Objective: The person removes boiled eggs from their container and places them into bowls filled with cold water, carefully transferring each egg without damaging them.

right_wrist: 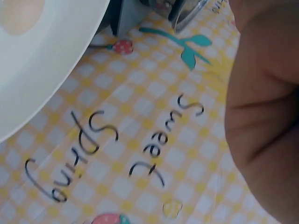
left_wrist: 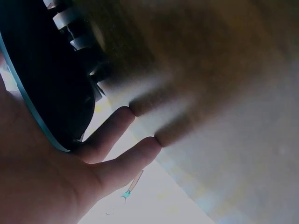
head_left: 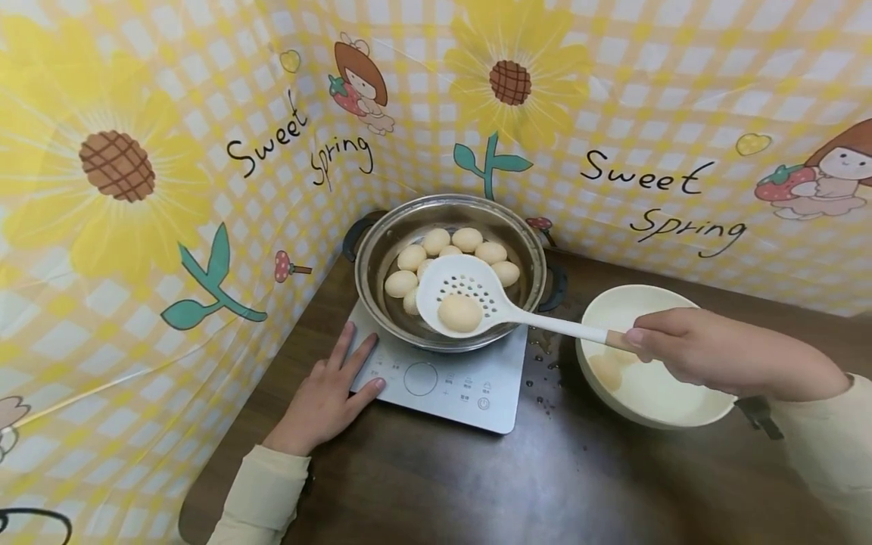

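Observation:
My right hand (head_left: 708, 348) grips the handle of a white slotted skimmer (head_left: 500, 303), whose bowl is over the near part of a steel pot (head_left: 446, 344). One egg (head_left: 460, 313) lies in the skimmer's bowl. Several more eggs (head_left: 436, 242) sit in the pot, some hidden by the skimmer. Under the right hand stands a white bowl (head_left: 647, 299) with an egg (head_left: 605, 369) inside, also partly visible in the right wrist view. My left hand (head_left: 334, 393) rests with spread fingers on the left edge of the induction cooker (head_left: 420, 378) under the pot.
The dark wooden table (head_left: 477, 484) bears water drops (head_left: 541, 371) between cooker and bowl. Yellow checked cloth (head_left: 409, 76) with flowers and lettering covers the walls behind and to the left. The pot's dark side handles (head_left: 555, 288) stick out left and right.

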Demonstrator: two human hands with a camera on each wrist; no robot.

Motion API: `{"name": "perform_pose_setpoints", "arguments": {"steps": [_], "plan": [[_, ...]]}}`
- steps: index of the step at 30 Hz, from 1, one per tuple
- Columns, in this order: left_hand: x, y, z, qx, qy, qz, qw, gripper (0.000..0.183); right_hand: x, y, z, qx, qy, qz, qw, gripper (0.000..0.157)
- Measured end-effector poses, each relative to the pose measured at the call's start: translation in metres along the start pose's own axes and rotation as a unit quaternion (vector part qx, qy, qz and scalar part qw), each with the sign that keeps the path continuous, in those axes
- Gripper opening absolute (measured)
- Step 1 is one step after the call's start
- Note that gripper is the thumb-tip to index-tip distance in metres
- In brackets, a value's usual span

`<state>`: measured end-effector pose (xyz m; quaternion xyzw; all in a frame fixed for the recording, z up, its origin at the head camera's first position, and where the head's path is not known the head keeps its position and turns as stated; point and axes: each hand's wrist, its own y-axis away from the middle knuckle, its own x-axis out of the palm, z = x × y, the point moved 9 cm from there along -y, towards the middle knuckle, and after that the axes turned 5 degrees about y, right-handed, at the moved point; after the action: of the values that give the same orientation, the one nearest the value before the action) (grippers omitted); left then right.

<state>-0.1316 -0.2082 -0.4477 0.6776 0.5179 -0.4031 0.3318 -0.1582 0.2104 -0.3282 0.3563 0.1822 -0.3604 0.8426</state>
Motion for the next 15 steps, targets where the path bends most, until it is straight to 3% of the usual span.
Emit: {"name": "perform_pose_setpoints", "arguments": {"steps": [9, 15], "plan": [[-0.004, 0.006, 0.008, -0.017, 0.012, 0.002, 0.9998, 0.071, -0.023, 0.031, -0.029, 0.011, -0.003, -0.024, 1.000, 0.032], [-0.002, 0.013, 0.012, -0.031, 0.012, -0.002, 0.9995, 0.072, -0.043, 0.055, -0.061, 0.006, 0.034, -0.081, 0.996, 0.028]]}}
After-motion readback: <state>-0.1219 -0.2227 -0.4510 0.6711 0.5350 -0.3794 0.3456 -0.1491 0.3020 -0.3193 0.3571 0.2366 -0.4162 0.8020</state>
